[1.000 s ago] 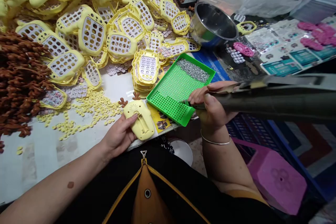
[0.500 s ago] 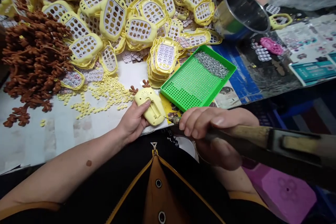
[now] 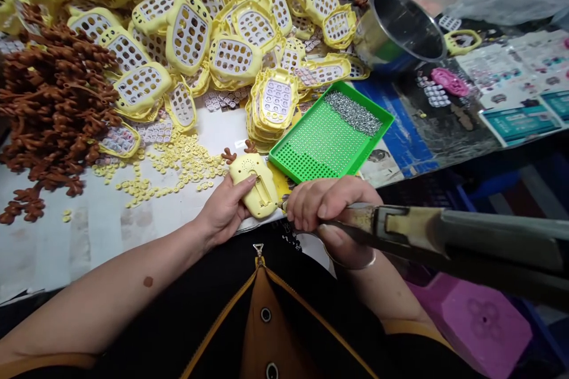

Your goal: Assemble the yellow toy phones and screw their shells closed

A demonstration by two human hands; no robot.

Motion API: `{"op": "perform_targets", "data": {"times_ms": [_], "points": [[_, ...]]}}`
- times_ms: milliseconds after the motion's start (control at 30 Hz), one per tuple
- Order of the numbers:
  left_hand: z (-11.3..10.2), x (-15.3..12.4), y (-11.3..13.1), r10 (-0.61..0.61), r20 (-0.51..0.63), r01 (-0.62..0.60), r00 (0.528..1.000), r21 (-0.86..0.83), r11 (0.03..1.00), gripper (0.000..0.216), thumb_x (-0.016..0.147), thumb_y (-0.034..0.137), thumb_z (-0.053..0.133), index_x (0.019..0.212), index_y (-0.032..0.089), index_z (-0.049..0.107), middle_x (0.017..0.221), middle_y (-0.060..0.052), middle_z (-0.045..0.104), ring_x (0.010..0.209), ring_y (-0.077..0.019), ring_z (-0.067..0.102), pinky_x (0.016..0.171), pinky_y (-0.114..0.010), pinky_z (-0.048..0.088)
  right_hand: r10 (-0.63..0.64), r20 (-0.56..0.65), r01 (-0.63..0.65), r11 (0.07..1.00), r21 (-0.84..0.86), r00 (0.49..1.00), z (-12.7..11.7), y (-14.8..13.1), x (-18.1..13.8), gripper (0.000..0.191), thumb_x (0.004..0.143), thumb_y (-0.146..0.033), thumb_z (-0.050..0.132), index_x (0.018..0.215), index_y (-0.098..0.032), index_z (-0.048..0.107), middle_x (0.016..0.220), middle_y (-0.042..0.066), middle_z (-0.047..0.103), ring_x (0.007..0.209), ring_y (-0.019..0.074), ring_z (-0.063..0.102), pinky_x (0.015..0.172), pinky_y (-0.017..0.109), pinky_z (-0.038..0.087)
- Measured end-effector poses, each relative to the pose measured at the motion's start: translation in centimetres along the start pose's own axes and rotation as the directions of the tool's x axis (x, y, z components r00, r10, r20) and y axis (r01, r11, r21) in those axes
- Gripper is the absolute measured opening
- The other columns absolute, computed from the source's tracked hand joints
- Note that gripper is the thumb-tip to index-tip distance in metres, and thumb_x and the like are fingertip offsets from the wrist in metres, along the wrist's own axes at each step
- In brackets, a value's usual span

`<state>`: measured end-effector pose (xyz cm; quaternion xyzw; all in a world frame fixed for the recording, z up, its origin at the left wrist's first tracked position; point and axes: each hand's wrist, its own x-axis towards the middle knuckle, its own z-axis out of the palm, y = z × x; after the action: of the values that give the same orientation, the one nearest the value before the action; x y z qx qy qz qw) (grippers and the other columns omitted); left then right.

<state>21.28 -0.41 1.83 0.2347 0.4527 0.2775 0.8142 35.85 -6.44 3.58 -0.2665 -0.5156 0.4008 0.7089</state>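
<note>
My left hand (image 3: 224,208) is closed on a small yellow toy phone (image 3: 256,184) with brown antlers, lying face down at the table's near edge. My right hand (image 3: 331,207) is wrapped round a long electric screwdriver (image 3: 444,237), whose tip touches the toy's right side. Just behind lies a green screw tray (image 3: 331,136) with a heap of small silver screws (image 3: 355,112) at its far end.
A big pile of yellow toy shells (image 3: 213,41) fills the back. Brown antler pieces (image 3: 48,100) are heaped at the left. Small yellow buttons (image 3: 173,163) lie scattered on the white surface. A steel bowl (image 3: 395,26) stands behind the tray. A pink stool (image 3: 482,320) sits low right.
My right hand has carried the screwdriver from the green tray down and left to the toy's side. My left hand has kept hold of the toy.
</note>
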Motion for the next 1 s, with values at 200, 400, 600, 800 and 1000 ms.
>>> {"op": "perform_targets", "data": {"times_ms": [200,400,600,800,1000], "points": [[0.0,0.1,0.0,0.023,-0.051,-0.021,0.998,0.034,0.999,0.047,0.081,0.02,0.067,0.125,0.025,0.051,0.116,-0.008,0.067,0.097,-0.0233,0.067,0.082,-0.044,0.059,-0.034,-0.035,0.033,0.999,-0.016,0.999,-0.1,-1.7,-0.1,0.013,0.08,-0.024,0.065,0.093,-0.022,0.063,0.057,-0.004,0.054,0.047,0.0125,0.054,0.045,0.029,0.049],[0.2,0.0,0.4,0.008,-0.075,-0.006,0.997,0.017,1.0,0.043,0.083,0.018,0.065,0.123,0.025,0.053,0.119,-0.008,0.066,0.099,-0.0239,0.068,0.081,-0.048,0.059,-0.272,-0.242,0.201,0.938,-0.281,0.932,-4.3,-2.4,2.0,0.01,0.08,-0.026,0.066,0.089,-0.026,0.063,0.055,-0.005,0.051,0.045,0.0124,0.051,0.047,0.03,0.048],[0.3,0.0,0.6,-0.013,-0.098,0.014,0.995,0.011,1.0,0.044,0.083,0.016,0.064,0.124,0.025,0.052,0.117,-0.008,0.067,0.1,-0.0243,0.068,0.082,-0.048,0.059,-0.319,-0.279,0.192,0.895,-0.402,0.906,-7.7,0.4,2.7,0.014,0.079,-0.031,0.065,0.091,-0.027,0.06,0.053,-0.007,0.048,0.043,0.0126,0.05,0.044,0.029,0.046],[0.3,0.1,0.7,-0.03,-0.095,0.031,0.995,0.011,0.999,0.045,0.085,0.017,0.061,0.128,0.026,0.049,0.118,-0.008,0.067,0.099,-0.0238,0.068,0.083,-0.047,0.059,-0.287,-0.264,0.155,0.891,-0.428,0.921,-8.1,0.8,2.9,0.015,0.079,-0.033,0.066,0.091,-0.028,0.059,0.053,-0.007,0.05,0.042,0.0125,0.05,0.043,0.029,0.046],[0.1,0.1,0.7,-0.035,-0.084,0.036,0.996,0.007,0.999,0.047,0.086,0.017,0.061,0.13,0.026,0.048,0.119,-0.009,0.067,0.1,-0.0234,0.069,0.084,-0.045,0.059,-0.285,-0.237,0.173,0.899,-0.402,0.929,-8.2,1.1,2.9,0.016,0.08,-0.027,0.064,0.096,-0.028,0.062,0.057,-0.007,0.052,0.045,0.0115,0.051,0.046,0.028,0.047]]}}
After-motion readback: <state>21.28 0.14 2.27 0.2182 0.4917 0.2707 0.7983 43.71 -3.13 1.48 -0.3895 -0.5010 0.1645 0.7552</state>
